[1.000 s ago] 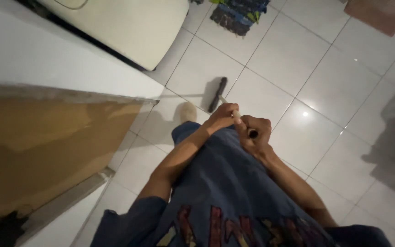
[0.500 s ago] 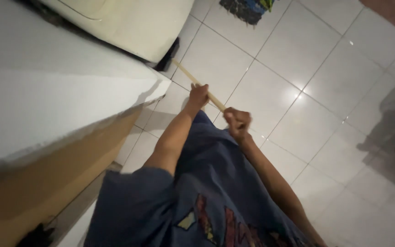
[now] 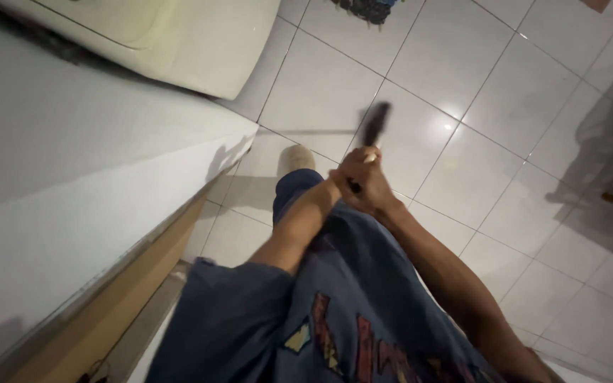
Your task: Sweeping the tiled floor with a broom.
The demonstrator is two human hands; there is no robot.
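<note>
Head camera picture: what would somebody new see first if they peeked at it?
First, two hands clasped together in the middle, the left hand and right hand, both gripping a pale stick with a dark, blurred end pointing down at the shiny white tiled floor. Next, the big white counter filling the left side, with a cream appliance behind it at the top.

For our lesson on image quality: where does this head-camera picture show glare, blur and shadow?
Head view: glare spot on the white floor tiles; the dark broom head is motion-blurred above the clasped hands; soft shadows fall at the right edge and under the white counter.
</note>
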